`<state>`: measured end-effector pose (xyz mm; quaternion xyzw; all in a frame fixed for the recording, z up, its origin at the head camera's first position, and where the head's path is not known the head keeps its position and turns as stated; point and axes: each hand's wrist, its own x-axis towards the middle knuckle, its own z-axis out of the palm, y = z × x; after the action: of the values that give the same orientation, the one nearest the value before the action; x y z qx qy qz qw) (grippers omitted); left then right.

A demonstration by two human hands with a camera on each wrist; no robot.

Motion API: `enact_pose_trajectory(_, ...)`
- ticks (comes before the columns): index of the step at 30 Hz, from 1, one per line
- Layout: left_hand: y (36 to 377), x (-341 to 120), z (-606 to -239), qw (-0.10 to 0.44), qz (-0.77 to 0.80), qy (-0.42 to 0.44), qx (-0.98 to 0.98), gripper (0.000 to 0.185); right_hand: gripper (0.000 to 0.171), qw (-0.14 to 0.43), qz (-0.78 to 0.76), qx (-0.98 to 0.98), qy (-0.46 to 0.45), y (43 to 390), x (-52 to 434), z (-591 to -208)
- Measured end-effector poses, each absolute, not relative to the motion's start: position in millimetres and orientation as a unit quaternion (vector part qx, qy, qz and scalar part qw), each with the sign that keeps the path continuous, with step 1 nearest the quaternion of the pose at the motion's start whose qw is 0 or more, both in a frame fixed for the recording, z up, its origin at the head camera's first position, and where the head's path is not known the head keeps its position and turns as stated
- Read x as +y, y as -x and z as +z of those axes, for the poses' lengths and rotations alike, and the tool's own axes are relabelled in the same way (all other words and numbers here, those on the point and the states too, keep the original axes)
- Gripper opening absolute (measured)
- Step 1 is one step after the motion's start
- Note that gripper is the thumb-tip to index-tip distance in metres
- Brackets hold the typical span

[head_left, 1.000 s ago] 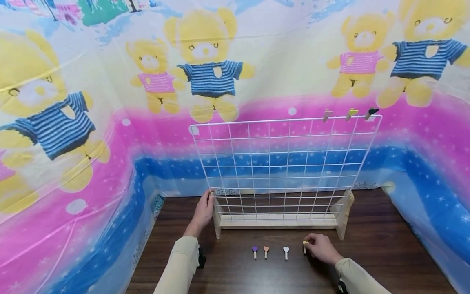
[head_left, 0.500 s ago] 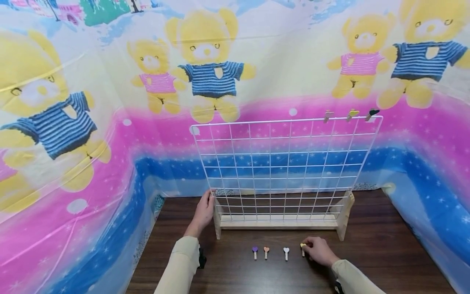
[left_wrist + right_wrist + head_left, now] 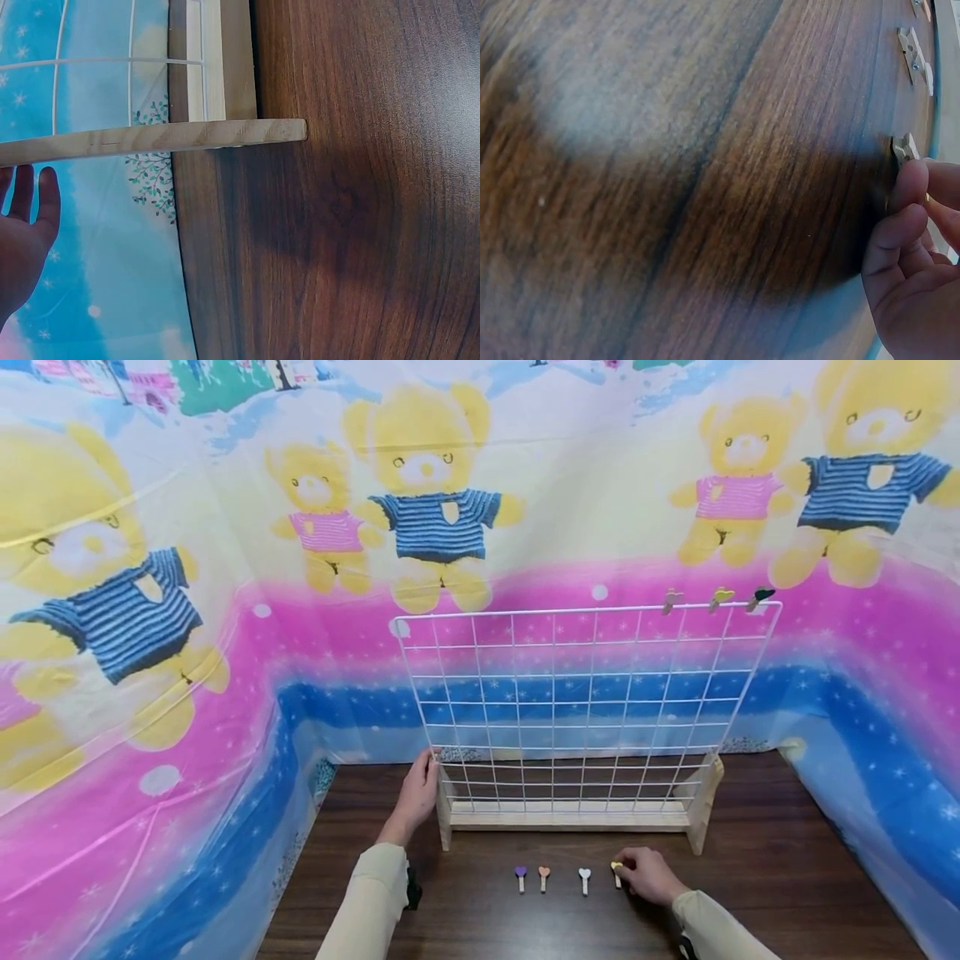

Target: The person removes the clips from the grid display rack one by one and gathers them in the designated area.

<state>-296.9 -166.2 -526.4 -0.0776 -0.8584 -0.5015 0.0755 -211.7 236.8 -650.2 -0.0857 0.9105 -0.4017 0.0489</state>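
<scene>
My right hand [image 3: 652,875] pinches a small wooden clothespin [image 3: 617,875] with a yellow heart, low at the table; in the right wrist view, thumb and fingertips cover part of this clothespin [image 3: 905,147]. To its left lie clothespins with a white heart [image 3: 585,881], an orange heart [image 3: 543,878] and a purple heart [image 3: 521,878]. A white wire grid [image 3: 573,702] stands upright in a wooden base [image 3: 570,820]. My left hand [image 3: 417,793] touches the base's left upright; in the left wrist view, its fairly straight fingers [image 3: 48,199] meet the upright's outer face [image 3: 187,137].
Three clothespins sit on the grid's top bar toward the right, with a pale heart [image 3: 671,602], a yellow heart [image 3: 721,599] and a dark heart [image 3: 761,598]. Behind the brown table [image 3: 787,860] hangs a bear-print cloth [image 3: 585,502], which also lines both sides.
My right hand has shifted slightly left with the yellow-heart clothespin, closer to the white-heart one. The left hand stays at the upright. The head view has tilted a little.
</scene>
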Motion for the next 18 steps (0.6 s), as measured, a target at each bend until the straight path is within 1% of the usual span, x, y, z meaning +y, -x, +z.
enact_pose_trajectory(6,297.1,-167.4,-527.4,0.08,-0.499,0.08,-0.859,0.037,0.006,0.048,-0.403,0.91,0.079,211.8,237.2,-651.6)
enact_pose_trajectory(18,296.8,-167.1,-527.2,0.078,-0.499,0.082,-0.859,0.035,0.006,0.026,-0.401,0.91,0.107,207.9,240.2,-651.0)
